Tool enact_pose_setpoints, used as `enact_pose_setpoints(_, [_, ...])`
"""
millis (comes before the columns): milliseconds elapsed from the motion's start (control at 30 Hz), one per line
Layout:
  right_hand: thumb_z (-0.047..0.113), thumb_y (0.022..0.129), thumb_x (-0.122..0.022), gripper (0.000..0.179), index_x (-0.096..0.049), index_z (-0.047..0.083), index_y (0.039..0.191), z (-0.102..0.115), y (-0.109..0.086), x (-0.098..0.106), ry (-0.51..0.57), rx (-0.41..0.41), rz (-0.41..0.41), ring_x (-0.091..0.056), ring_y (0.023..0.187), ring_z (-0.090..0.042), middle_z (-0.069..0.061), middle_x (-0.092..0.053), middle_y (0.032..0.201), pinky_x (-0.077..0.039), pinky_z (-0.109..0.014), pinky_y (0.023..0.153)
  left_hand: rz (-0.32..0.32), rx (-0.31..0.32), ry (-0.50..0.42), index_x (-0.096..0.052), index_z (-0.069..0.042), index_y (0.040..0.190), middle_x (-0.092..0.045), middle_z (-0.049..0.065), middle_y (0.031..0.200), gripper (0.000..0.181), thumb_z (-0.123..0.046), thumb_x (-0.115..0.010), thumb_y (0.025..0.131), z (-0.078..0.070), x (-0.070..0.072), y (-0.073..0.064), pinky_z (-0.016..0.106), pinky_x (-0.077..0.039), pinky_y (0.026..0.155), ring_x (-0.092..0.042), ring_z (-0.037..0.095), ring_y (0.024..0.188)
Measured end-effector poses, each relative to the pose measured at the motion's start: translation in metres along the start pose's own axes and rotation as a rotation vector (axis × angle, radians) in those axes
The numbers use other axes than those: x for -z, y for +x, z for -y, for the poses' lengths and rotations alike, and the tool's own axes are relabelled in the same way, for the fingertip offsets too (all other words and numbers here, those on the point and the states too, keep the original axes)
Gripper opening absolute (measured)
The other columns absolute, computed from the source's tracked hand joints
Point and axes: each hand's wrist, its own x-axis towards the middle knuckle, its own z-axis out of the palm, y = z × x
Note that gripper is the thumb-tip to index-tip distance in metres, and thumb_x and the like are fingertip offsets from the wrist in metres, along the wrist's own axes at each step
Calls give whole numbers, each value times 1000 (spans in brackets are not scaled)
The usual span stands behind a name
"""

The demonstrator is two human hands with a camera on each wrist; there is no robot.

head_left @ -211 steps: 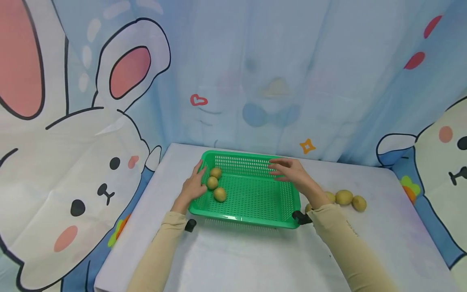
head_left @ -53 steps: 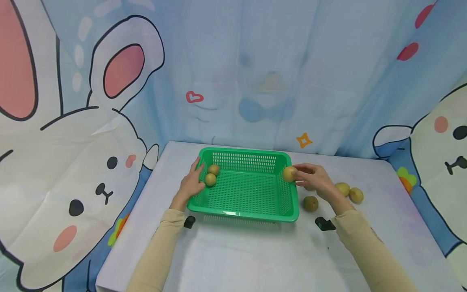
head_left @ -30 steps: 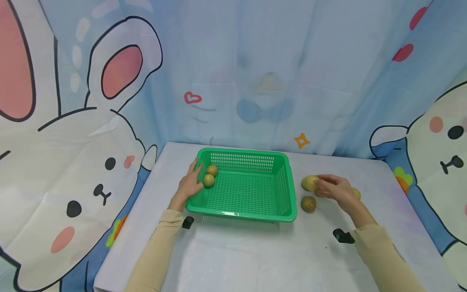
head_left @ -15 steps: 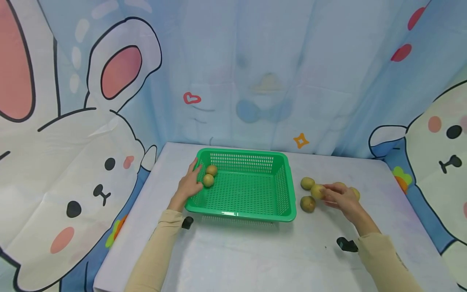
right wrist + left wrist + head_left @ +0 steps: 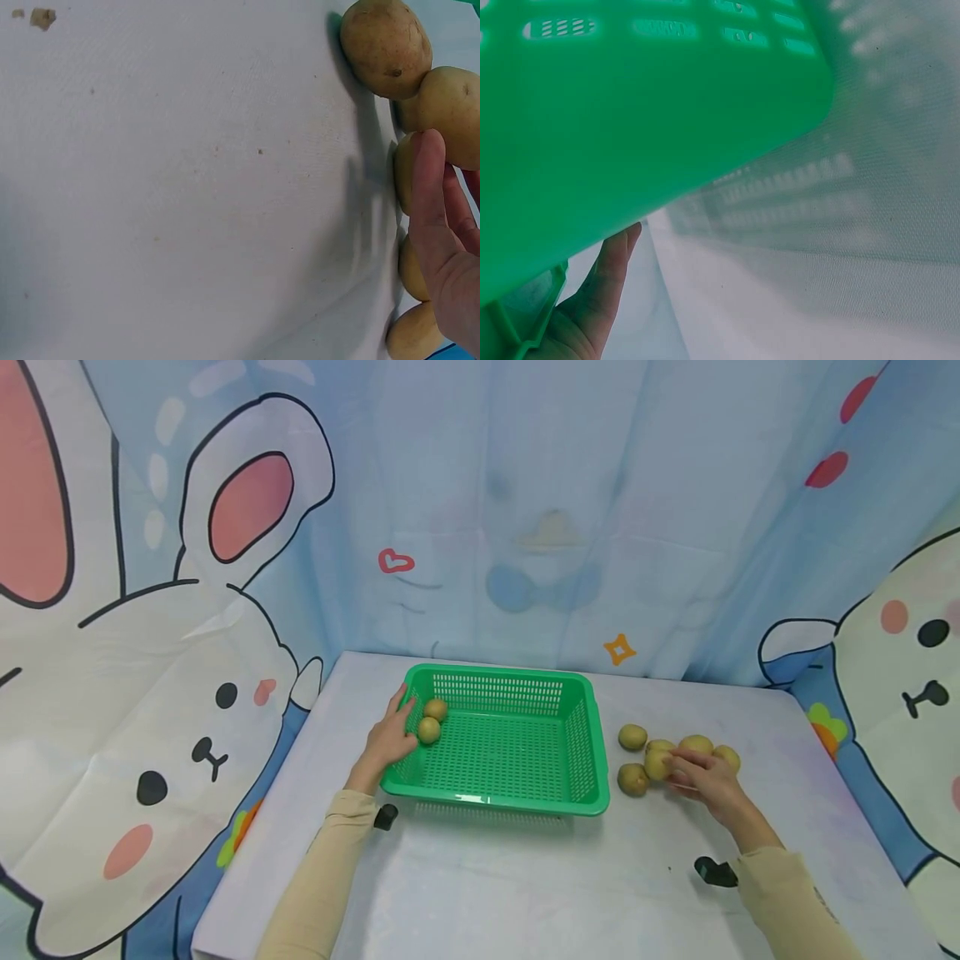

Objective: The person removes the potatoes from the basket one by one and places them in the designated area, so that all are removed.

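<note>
A green slotted basket (image 5: pixel 495 797) stands mid-table; up close its rim (image 5: pixel 630 112) fills the left wrist view. Two potatoes (image 5: pixel 431 720) lie in its far left corner. My left hand (image 5: pixel 390 739) rests against the basket's left wall, fingers fairly straight; its palm (image 5: pixel 592 307) shows under the rim. Right of the basket several potatoes lie bunched on the table. My right hand (image 5: pixel 697 774) touches one of them (image 5: pixel 657 764) with its fingertips, and a straight digit (image 5: pixel 431 195) lies beside the potatoes (image 5: pixel 384 46).
The table (image 5: pixel 525 885) is covered with a white cloth, bare in front of the basket. A cartoon rabbit curtain hangs close behind and at both sides. Black wrist mounts (image 5: pixel 715 871) sit on both sleeves. Small crumbs (image 5: pixel 43 16) lie on the cloth.
My right hand carried a potato out of the basket, set it at the right, then drew another potato slightly nearer into the bunch. The left hand and basket stayed put.
</note>
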Motion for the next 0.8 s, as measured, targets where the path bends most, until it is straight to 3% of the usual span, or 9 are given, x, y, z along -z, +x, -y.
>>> enact_pose_setpoints(300, [29,99,-59,67,-33,-13,145,-8,-3,2,-34,-19,-1,-65,86,-6,4,-58,105,-55,-29,81,0,4,-7,-33,6,151,-9,12,165,78,2,-42,74,2,-2,2,27,-23,45,-20,11,47])
enact_pose_setpoints(500, [32,98,-60,66,-39,-11,142,-14,-1,3,-97,-67,-57,-64,84,-7,-11,-55,119,-56,-29,79,-7,-1,0,-32,6,151,-8,12,165,77,3,-43,75,3,-3,2,26,-24,45,-22,12,47])
enact_pose_setpoints(800, [34,96,-62,65,-43,-11,139,-19,-4,1,-148,-68,-78,-64,82,-6,-10,-61,113,-56,-28,75,3,2,-3,-32,5,151,-8,12,165,77,3,-43,75,0,-1,0,27,-24,46,-21,12,47])
